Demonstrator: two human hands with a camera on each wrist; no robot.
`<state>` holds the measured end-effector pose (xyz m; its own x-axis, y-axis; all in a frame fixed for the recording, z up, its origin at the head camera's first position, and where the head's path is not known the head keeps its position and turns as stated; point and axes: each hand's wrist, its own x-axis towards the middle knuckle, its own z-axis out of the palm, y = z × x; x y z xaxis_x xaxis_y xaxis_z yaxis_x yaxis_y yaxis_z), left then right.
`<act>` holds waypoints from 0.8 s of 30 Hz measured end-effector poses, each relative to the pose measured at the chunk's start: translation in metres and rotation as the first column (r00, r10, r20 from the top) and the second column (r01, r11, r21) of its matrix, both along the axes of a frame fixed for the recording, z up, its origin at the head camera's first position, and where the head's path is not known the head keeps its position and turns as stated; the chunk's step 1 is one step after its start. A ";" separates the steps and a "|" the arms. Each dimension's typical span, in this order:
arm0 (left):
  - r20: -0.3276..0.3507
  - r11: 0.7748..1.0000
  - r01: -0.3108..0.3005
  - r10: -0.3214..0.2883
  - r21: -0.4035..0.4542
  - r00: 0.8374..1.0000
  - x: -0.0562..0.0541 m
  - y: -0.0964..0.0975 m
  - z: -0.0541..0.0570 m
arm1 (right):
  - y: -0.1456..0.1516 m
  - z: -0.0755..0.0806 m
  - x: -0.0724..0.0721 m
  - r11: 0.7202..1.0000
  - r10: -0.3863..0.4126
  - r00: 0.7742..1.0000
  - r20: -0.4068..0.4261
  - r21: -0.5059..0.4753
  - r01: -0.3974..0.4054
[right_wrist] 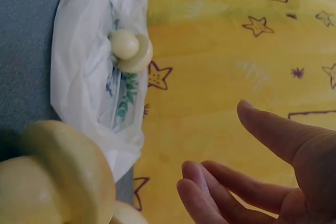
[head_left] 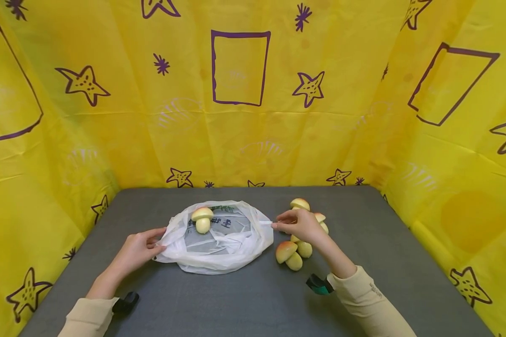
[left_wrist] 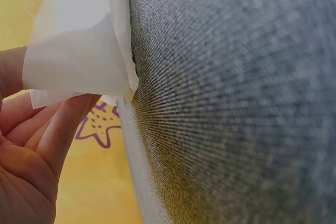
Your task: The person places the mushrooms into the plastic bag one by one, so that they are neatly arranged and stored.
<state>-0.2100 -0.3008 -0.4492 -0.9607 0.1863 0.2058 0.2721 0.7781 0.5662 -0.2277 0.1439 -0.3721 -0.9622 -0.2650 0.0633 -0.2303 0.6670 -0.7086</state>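
A white plastic bag point(head_left: 232, 264) lies with its mouth spread wide on the dark table. One toy mushroom point(head_left: 202, 221) with a yellow-orange cap rests at the bag's far left part. My left hand point(head_left: 137, 250) pinches the bag's left edge; in the left wrist view, the thin film passes between thumb and fingers. Just off the bag's right corner is my right hand point(head_left: 299, 225). Its thumb and fingers point(right_wrist: 197, 198) are spread apart with nothing between them in the right wrist view. More mushrooms point(head_left: 286, 252) lie under and beside this hand, some partly hidden by it.
Yellow cloth walls point(head_left: 240, 140) with purple drawings enclose the dark grey table point(head_left: 219, 304) at the back and both sides. Black straps point(head_left: 126, 303) sit on both wrists, by the beige sleeves point(head_left: 90, 316).
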 end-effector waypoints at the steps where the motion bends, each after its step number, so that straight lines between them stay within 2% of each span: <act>1: 0.004 1.000 -0.003 0.003 -0.001 1.000 0.000 0.000 0.000 | 0.002 -0.001 0.000 1.000 -0.008 1.000 0.003 0.000 0.008; 5: 0.016 1.000 -0.009 0.009 -0.005 1.000 0.001 0.000 0.000 | 0.012 -0.006 0.002 0.999 -0.044 0.998 0.035 -0.025 0.044; 16: 0.018 1.000 -0.007 0.007 -0.015 1.000 -0.001 -0.002 -0.004 | 0.048 -0.009 0.000 0.993 -0.119 0.992 0.039 -0.006 0.120; 24: 0.025 1.000 0.002 -0.002 -0.007 1.000 -0.002 -0.002 -0.003 | 0.072 -0.012 -0.005 0.983 -0.171 0.978 0.120 -0.045 0.177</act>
